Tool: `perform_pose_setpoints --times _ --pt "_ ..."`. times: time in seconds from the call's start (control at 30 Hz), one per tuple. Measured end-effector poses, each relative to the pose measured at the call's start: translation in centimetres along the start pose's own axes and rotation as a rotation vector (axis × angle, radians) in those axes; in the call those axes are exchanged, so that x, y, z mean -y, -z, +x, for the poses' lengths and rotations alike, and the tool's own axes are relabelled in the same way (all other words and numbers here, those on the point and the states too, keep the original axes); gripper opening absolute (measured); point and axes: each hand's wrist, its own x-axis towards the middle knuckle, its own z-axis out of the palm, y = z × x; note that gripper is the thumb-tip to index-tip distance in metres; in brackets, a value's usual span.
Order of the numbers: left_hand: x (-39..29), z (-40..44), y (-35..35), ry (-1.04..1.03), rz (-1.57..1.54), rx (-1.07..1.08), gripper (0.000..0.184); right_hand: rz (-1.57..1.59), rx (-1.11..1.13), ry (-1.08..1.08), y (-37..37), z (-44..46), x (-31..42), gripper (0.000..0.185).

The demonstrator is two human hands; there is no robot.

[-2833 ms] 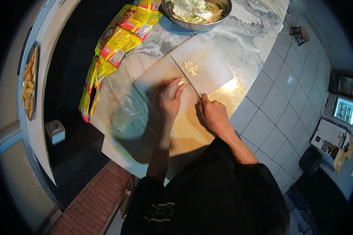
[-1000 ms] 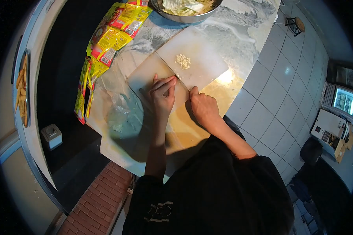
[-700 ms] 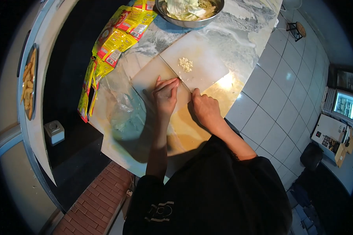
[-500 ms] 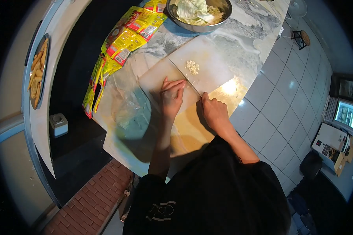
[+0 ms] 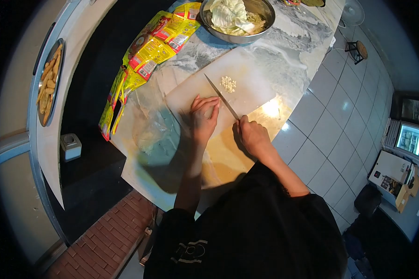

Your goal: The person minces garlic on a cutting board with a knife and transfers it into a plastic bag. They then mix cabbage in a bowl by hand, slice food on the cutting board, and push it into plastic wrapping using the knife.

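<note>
A white cutting board (image 5: 253, 76) lies on the marble counter. My right hand (image 5: 254, 136) is wrapped round the handle of a knife (image 5: 221, 96), whose blade slants up and left across the board. Just left of the blade, my left hand (image 5: 204, 117) has its fingertips pressed together; whatever small piece they hold is too hidden to name. A small heap of chopped pale pieces (image 5: 228, 84) lies on the board to the right of the blade.
A metal bowl (image 5: 265, 33) with cabbage leaves stands beyond the board. Yellow and red packets (image 5: 151, 51) lie at the left, near a crumpled clear plastic bag (image 5: 153, 132). A plate of long brown food (image 5: 48, 88) sits farther left.
The knife blade shows more of its flat side than half a second ago. My left hand has stayed beside the blade, fingertips together. The whole view has shifted slightly.
</note>
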Motion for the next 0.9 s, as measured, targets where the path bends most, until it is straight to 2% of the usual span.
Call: perform_pose_setpoints --times 0.27,0.5,0.57,0.73,0.8,0.9 --pt "0.0 0.1 -0.2 0.001 0.012 -0.008 0.01 -0.244 -0.081 0.081 -0.2 -0.1 -0.1 0.005" --pt "0.1 0.0 -0.3 -0.001 -0.008 -0.009 0.01 -0.21 -0.029 0.026 0.3 0.0 -1.1 0.009" --pt "0.1 0.0 -0.2 0.002 0.0 -0.012 0.01 -0.144 -0.079 0.057 -0.1 0.3 -1.6 0.019" --pt "-0.3 0.0 0.1 0.023 0.003 0.005 0.013 -0.091 -0.126 0.075 0.0 0.9 -1.1 0.02" --pt "-0.4 0.0 0.0 0.109 -0.017 -0.003 0.018 -0.064 -0.137 0.077 -0.2 1.0 -0.7 0.02" --pt "-0.7 0.0 0.1 0.12 -0.03 0.008 0.024 -0.029 -0.113 0.067 -0.4 0.8 -0.3 0.02"
